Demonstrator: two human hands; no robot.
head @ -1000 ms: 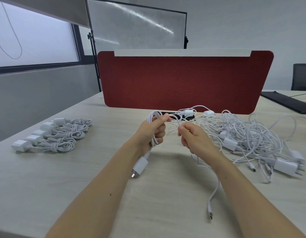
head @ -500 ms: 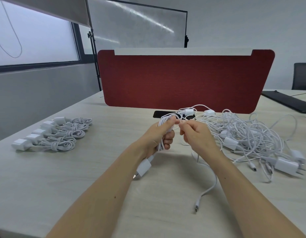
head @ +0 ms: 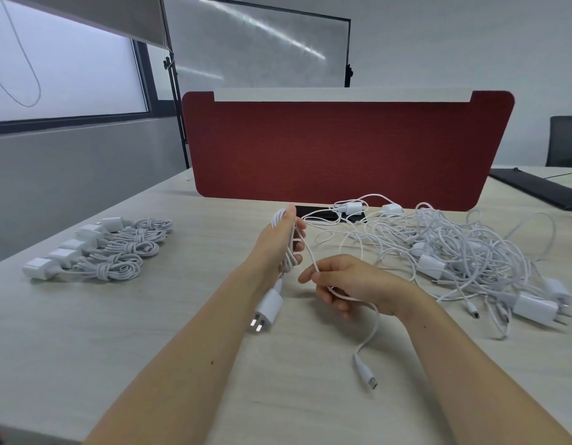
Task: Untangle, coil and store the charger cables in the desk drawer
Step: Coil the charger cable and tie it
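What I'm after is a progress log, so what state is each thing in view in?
Held cable: partly coiled, free end loose.
Left hand: grips its wound loops.
Right hand: fingers pinch its loose run.
Plug: hangs below the wound loops.
Coiled chargers: five, bundled, lying in a row.
Tangled pile: unsorted, cables intertwined.

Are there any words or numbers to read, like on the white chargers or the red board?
No text can be read.
The white plug adapter below the left hand, the row of coiled white chargers and the dark red fabric divider show no print.
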